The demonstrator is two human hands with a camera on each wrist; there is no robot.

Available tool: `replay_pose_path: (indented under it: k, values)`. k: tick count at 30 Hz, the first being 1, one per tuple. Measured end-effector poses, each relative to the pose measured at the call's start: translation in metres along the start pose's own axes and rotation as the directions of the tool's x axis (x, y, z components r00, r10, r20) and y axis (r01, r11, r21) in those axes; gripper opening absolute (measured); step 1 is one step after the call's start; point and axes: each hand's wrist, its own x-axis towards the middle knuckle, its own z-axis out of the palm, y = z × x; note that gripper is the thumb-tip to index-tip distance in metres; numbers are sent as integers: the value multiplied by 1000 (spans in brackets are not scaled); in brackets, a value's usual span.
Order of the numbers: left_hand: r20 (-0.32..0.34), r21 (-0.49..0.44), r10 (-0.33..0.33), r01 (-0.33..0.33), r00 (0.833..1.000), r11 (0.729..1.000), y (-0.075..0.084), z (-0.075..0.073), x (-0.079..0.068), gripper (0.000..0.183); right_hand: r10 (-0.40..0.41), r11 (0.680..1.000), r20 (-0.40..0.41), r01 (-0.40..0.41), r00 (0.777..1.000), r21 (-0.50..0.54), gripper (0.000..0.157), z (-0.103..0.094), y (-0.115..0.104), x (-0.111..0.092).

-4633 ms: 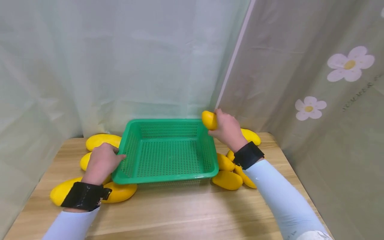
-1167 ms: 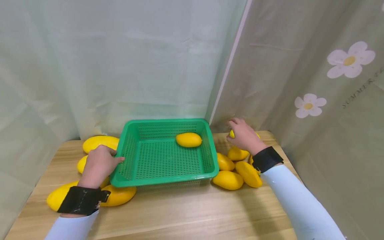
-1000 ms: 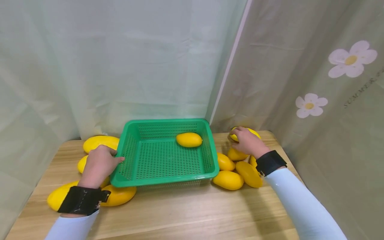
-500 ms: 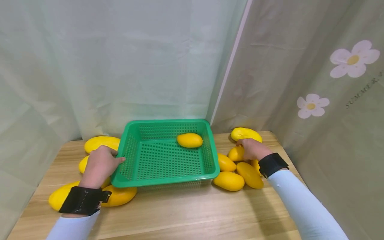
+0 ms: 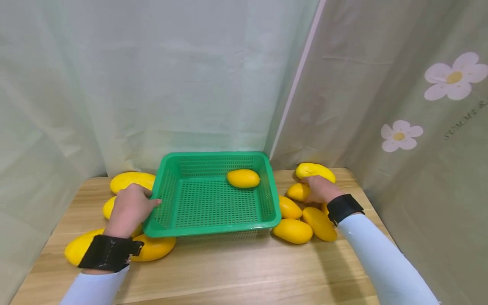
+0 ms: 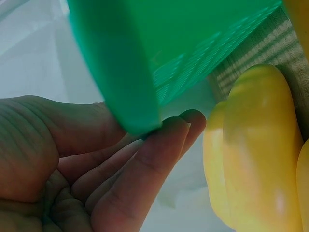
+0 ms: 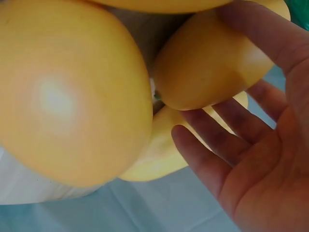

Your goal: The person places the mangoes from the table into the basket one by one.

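Observation:
My left hand (image 5: 127, 210) pinches the left rim of a green plastic basket (image 5: 213, 231) between thumb and fingers; the left wrist view shows the basket rim (image 6: 116, 72) caught there. One yellow mango (image 5: 243, 178) lies inside, at the far right. To the right of the basket, my right hand (image 5: 320, 188) grips another mango (image 5: 298, 192), low among its neighbours. In the right wrist view the thumb lies on one side of this mango (image 7: 207, 63) and the fingers reach its other side.
Around the right hand lie more mangoes, including a far one (image 5: 315, 171) and a near one (image 5: 292, 231). Several mangoes (image 5: 154, 248) lie left of the basket. The wooden table (image 5: 236, 271) backs onto a pale curtain (image 5: 198, 84).
My right hand has released one mango inside the basket, then gone back right, past the far mango, onto another, which shifts slightly left. My left hand stays on the rim.

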Motion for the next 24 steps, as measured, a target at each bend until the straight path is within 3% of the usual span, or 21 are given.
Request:
replay_pose_path:
  k: [14,20,24]
  values:
    - [-4,-10,8,-8,1000,1000,2,1,1,51,-24,999,-80,27,996,31,59,12,-2,9]
    - [0,-5,-3,3,1000,1000,1,0,-1,52,-25,1000,-161,26,987,3,67,3,-9,8]
    - [-1,-4,-4,4,1000,1000,1,-1,-2,52,-4,1000,-211,5,978,5,63,-5,-14,8]
